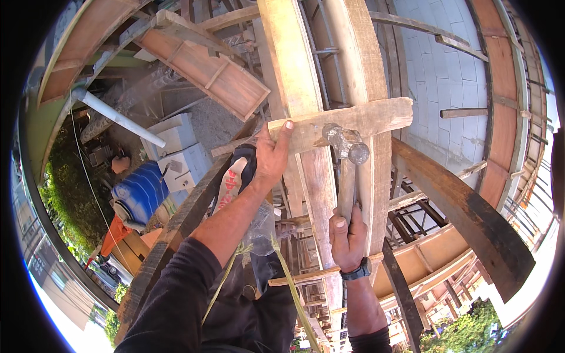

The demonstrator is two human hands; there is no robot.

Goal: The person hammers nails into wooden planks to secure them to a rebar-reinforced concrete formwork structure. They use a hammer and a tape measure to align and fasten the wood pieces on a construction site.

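Observation:
A short wooden board point(376, 116) lies crosswise over two long timber forms point(297, 65) that run away from me. My left hand point(274, 154) grips the left end of this board, its thumb pressed on the face. In my right hand point(348, 240) is a ball-peen hammer point(347, 176), held by its wooden handle. The metal head sits over the middle of the board; whether it touches the wood I cannot tell. A watch point(356, 270) is on my right wrist. Reinforcing bars point(325, 52) show in the gap between the forms.
A dark, weathered beam point(465, 212) slants out at the right, and another point(176, 247) passes under my left arm. A grey block wall point(441, 76) stands at the far right. Far below on the left are a blue drum point(141, 191), white boxes point(178, 167) and a wooden panel point(206, 70).

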